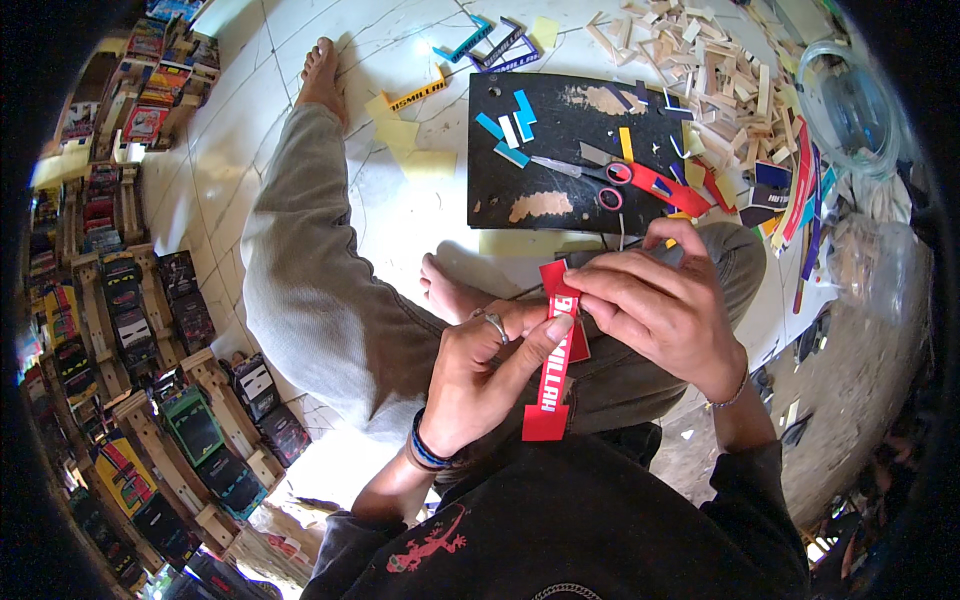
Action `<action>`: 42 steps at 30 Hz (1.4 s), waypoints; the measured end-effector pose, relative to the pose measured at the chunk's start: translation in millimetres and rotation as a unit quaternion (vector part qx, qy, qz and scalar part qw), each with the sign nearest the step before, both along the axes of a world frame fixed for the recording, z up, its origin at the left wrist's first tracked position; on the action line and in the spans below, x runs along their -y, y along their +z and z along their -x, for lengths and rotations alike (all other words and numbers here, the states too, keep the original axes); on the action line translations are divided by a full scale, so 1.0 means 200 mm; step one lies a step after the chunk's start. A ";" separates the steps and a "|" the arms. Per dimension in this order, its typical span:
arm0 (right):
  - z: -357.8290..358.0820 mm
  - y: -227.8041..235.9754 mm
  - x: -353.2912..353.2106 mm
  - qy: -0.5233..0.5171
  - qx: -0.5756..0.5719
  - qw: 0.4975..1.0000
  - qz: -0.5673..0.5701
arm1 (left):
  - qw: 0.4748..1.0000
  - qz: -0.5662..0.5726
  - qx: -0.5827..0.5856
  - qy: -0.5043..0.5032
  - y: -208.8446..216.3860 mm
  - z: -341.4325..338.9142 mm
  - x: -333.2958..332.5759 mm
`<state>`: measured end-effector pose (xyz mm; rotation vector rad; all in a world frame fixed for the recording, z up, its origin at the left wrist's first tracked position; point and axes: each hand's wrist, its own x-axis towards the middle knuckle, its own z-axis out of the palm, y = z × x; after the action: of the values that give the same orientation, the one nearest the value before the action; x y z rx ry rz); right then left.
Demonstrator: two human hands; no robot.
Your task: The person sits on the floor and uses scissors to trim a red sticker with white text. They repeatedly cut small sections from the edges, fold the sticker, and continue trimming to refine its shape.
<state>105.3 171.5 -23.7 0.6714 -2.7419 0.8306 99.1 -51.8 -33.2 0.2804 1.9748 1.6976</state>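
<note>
A red strip with white lettering and wider red tabs at its ends is held upright over my lap. My left hand, a ring on one finger, pinches it around the middle between thumb and fingers. At the strip's upper end, my right hand grips the edge near the top tab with thumb and fingertips. Another red piece shows behind the strip, partly hidden by my fingers. Beyond my hands lies a black board, carrying scissors with pink-lined handles and a red-handled cutter.
Small blue pieces lie on the board. Wooden sticks are heaped at the far right, near a coil of clear tubing. Lettered frames and yellow paper rest on the tiles. Racks of packages line the left.
</note>
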 end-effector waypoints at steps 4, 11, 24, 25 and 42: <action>-0.01 0.01 0.00 -0.004 0.013 1.000 -0.002 | 1.000 -0.008 -0.009 -0.017 0.00 -0.01 0.01; -0.01 0.01 0.02 -0.003 0.011 1.000 -0.021 | 1.000 -0.022 0.002 -0.007 -0.02 -0.01 0.01; 0.03 -0.04 0.04 -0.049 -0.018 0.999 0.013 | 0.978 -0.115 0.147 0.096 -0.06 0.00 0.05; 0.03 -0.05 0.04 -0.046 -0.012 0.999 0.014 | 0.978 -0.115 0.149 0.093 -0.06 0.00 0.05; -0.06 -0.08 0.04 0.015 0.234 0.942 0.241 | 0.936 -0.181 0.181 0.239 -0.08 0.05 0.04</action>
<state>118.0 163.6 -39.0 0.4533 -2.7214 1.7890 88.5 -60.3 -50.0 -0.4015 1.5233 2.2272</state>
